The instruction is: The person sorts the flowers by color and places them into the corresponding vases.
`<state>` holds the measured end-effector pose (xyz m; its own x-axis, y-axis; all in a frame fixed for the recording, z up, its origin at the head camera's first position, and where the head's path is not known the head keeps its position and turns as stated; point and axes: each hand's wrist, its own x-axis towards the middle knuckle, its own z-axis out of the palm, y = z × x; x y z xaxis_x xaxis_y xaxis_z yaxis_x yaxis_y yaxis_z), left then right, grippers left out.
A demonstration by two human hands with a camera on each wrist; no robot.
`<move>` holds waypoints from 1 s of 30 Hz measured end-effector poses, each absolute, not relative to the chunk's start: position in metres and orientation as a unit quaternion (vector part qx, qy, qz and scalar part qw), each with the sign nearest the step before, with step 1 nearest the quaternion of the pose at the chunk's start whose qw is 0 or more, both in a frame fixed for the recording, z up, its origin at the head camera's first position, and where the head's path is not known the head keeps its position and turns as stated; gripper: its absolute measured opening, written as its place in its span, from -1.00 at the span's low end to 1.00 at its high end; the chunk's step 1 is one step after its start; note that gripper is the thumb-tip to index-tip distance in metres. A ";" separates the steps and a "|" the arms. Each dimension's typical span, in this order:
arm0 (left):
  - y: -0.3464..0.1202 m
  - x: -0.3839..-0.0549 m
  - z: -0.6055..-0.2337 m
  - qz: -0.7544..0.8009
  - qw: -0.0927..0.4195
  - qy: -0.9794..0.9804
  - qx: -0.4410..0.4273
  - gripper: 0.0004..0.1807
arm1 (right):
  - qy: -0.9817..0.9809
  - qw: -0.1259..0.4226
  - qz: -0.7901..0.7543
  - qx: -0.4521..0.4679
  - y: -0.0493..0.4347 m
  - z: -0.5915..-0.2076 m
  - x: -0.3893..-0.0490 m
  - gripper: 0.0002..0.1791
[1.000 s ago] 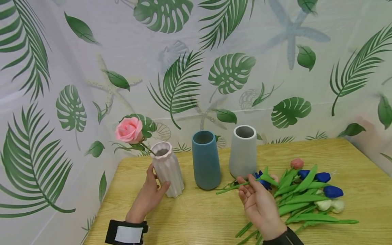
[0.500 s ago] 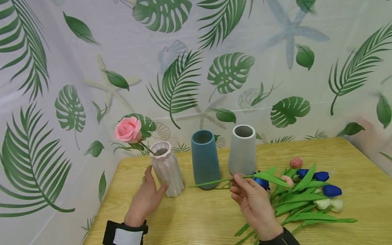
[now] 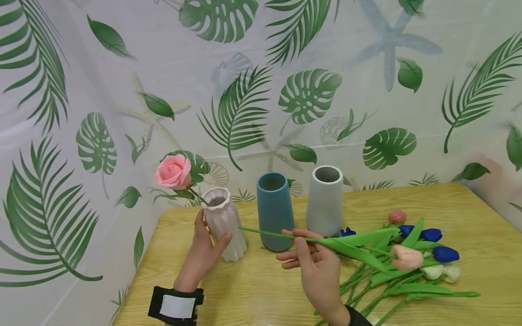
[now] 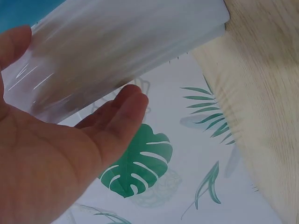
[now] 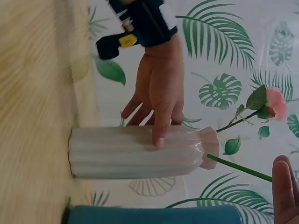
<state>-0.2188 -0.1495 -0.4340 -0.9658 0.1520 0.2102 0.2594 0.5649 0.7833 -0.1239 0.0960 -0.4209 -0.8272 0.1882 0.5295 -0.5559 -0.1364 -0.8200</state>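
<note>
A pale ribbed vase (image 3: 230, 231) with a scalloped rim stands upright at the left, a pink rose (image 3: 173, 172) leaning out of its mouth. My left hand (image 3: 201, 256) holds its side, thumb in front and fingers partly hidden behind. Between thumb and fingers, my right hand (image 3: 320, 274) pinches the stem of a pale pink tulip (image 3: 407, 258). That tulip lies sideways in the air, bloom to the right. In the right wrist view its stem (image 5: 240, 168) ends across the ribbed vase's neck; I cannot tell whether they touch.
Right of the ribbed vase stand a blue vase (image 3: 275, 215) and a white vase (image 3: 325, 203). Several blue tulips (image 3: 446, 254), white tulips (image 3: 451, 273) and a coral tulip (image 3: 397, 216) lie in a pile on the wooden table (image 3: 257, 294). A leaf-print cloth (image 3: 253, 40) hangs behind.
My right hand has lifted the pale pink tulip from beside the pile and moved it left, its stem end now at the ribbed vase. My left hand stays at that vase.
</note>
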 end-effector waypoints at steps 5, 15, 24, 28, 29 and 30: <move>-0.150 -0.223 -0.435 -0.463 0.059 -0.875 -0.125 0.05 | -0.607 0.319 0.681 0.258 0.087 -0.418 -0.121 -0.63; -0.149 -0.224 -0.443 -0.436 0.069 -0.887 -0.135 -0.04 | -0.659 0.363 0.589 0.296 0.063 -0.394 -0.141 -0.53; -0.153 -0.224 -0.442 -0.427 0.097 -0.884 -0.162 -0.08 | -0.703 0.247 0.601 0.288 0.039 -0.370 -0.173 -0.73; -0.153 -0.224 -0.441 -0.425 0.093 -0.886 -0.162 -0.07 | -0.738 0.237 0.569 0.274 0.030 -0.343 -0.171 -0.79; -0.153 -0.224 -0.441 -0.421 0.096 -0.887 -0.165 -0.08 | -0.748 0.239 0.555 0.273 0.027 -0.337 -0.171 -0.81; -0.153 -0.224 -0.441 -0.417 0.097 -0.888 -0.167 -0.07 | -0.753 0.240 0.548 0.276 0.025 -0.333 -0.172 -0.83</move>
